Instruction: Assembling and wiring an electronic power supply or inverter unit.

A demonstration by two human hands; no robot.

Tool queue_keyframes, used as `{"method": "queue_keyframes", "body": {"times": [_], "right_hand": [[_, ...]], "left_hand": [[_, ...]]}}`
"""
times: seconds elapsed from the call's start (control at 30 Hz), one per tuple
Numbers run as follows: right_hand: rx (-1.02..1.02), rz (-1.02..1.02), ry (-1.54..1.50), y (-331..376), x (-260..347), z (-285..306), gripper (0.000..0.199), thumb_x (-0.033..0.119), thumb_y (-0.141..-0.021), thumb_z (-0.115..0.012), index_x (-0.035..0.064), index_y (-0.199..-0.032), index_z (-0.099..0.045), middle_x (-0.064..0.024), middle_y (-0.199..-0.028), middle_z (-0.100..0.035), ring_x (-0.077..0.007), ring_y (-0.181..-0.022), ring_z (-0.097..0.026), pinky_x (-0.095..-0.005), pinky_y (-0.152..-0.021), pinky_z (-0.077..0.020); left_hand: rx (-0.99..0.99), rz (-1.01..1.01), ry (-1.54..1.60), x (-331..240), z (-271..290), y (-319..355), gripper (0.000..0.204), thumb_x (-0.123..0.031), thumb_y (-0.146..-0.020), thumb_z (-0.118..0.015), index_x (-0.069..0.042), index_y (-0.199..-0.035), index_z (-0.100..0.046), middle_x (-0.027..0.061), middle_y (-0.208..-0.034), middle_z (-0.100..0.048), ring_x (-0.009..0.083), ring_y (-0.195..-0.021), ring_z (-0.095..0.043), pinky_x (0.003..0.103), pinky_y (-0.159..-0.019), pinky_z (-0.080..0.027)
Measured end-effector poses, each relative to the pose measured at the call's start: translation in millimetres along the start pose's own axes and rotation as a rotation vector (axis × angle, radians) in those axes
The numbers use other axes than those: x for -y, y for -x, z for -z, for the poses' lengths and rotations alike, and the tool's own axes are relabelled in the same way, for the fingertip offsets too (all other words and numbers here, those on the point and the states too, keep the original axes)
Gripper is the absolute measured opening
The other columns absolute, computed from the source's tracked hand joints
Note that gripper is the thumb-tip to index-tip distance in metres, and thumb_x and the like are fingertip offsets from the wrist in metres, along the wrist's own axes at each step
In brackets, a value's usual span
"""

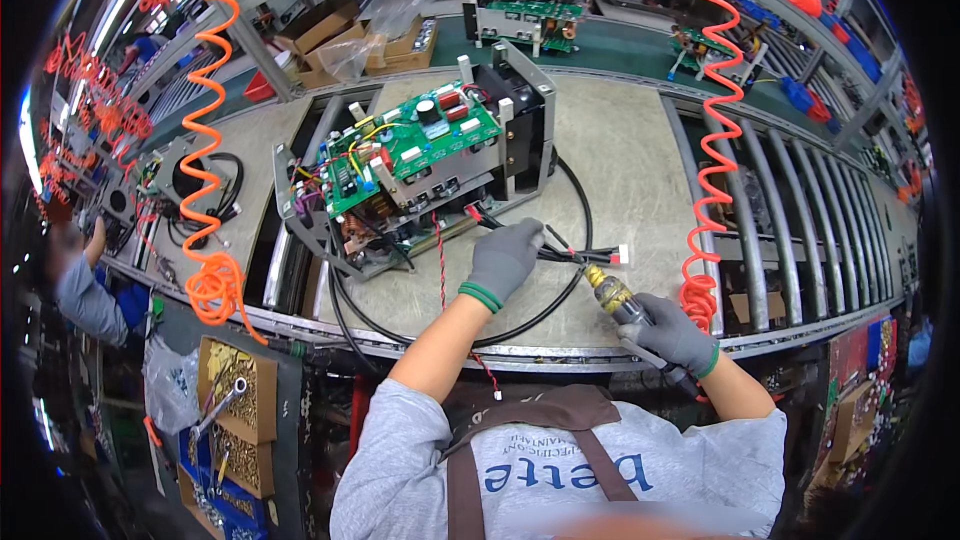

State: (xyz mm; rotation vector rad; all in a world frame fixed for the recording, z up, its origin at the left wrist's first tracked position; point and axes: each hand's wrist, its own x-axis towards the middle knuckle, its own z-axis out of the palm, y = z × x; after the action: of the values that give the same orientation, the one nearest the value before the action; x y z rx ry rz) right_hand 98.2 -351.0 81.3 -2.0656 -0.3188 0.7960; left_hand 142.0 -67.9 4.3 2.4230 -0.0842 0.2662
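My left hand (508, 258), in a grey glove with a green cuff, is closed around a bundle of black cables (562, 252). White and red connectors (620, 255) show at the bundle's right end. In my right hand (672, 333), gloved alike, is a power screwdriver (618, 302) with a yellow nose, its tip close to the cables; whether it touches them I cannot tell. Behind my left hand stands an open metal chassis (520, 130) carrying a green circuit board (430, 140) with capacitors and coloured wires. A thin red twisted wire (441, 275) hangs down from it.
Coiled orange air hoses (212, 130) hang left and right of the worktop (625, 140). Metal rollers (800, 220) lie to the right. Boxes of screws (245, 390) and a wrench (225, 402) sit lower left. Another person's sleeve (88, 295) is at far left.
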Motion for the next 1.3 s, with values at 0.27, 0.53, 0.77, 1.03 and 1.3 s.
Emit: {"method": "queue_keyframes", "body": {"times": [0.27, 0.53, 0.77, 1.03, 1.3], "right_hand": [[-0.023, 0.067, -0.073, -19.6, -9.0, 11.0, 0.039, 0.027, -0.081, -0.07, 0.0016, -0.107, -0.057, -0.0041, -0.085, -0.058, -0.0108, -0.076, -0.054, -0.0285, -0.067, -0.046], [0.141, 0.121, 0.197, -17.2, -5.3, 11.1, 0.048, 0.042, -0.081, -0.067, 0.0048, -0.11, -0.056, -0.0159, -0.086, -0.063, -0.0264, -0.08, -0.063, -0.0376, -0.071, -0.0476], [0.112, 0.144, 0.191, -27.0, -5.4, 3.6, 0.045, 0.037, -0.081, -0.071, 0.0043, -0.108, -0.056, -0.011, -0.082, -0.061, -0.0193, -0.075, -0.059, -0.034, -0.068, -0.0466], [0.106, 0.183, 0.096, -23.0, -1.6, 6.7, 0.042, 0.033, -0.082, -0.072, 0.0041, -0.108, -0.057, -0.0091, -0.08, -0.059, -0.017, -0.073, -0.056, -0.0324, -0.069, -0.0458], [0.186, 0.219, 0.115, -19.1, -1.6, 11.8, 0.042, 0.035, -0.081, -0.071, 0.0035, -0.104, -0.057, -0.0095, -0.077, -0.058, -0.0179, -0.072, -0.056, -0.0331, -0.067, -0.0451]], "left_hand": [[0.033, -0.116, -0.316, -4.6, -7.5, -10.9, 0.015, -0.025, -0.09, -0.053, -0.013, -0.096, -0.059, 0.0115, -0.078, -0.066, 0.0328, -0.071, -0.066, 0.047, -0.058, -0.049], [0.491, 0.552, 0.377, -1.2, 71.3, 15.4, 0.024, -0.016, -0.091, -0.059, -0.002, -0.109, -0.063, 0.007, -0.084, -0.067, 0.0112, -0.07, -0.066, 0.025, -0.056, -0.05], [-0.008, 0.608, 1.135, 2.7, 33.3, 12.8, 0.034, -0.017, -0.096, -0.054, 0.0, -0.125, -0.052, 0.0116, -0.105, -0.065, 0.0173, -0.088, -0.067, 0.026, -0.067, -0.056], [0.109, 0.607, 1.142, -3.9, 53.0, -1.9, 0.033, -0.02, -0.095, -0.057, -0.002, -0.123, -0.053, 0.0091, -0.102, -0.066, 0.0172, -0.086, -0.068, 0.025, -0.067, -0.055], [0.412, 0.475, 1.01, -2.0, 83.3, -6.8, 0.052, -0.017, -0.09, -0.063, 0.004, -0.134, -0.045, 0.0156, -0.11, -0.064, 0.0189, -0.096, -0.066, 0.024, -0.076, -0.057]]}}
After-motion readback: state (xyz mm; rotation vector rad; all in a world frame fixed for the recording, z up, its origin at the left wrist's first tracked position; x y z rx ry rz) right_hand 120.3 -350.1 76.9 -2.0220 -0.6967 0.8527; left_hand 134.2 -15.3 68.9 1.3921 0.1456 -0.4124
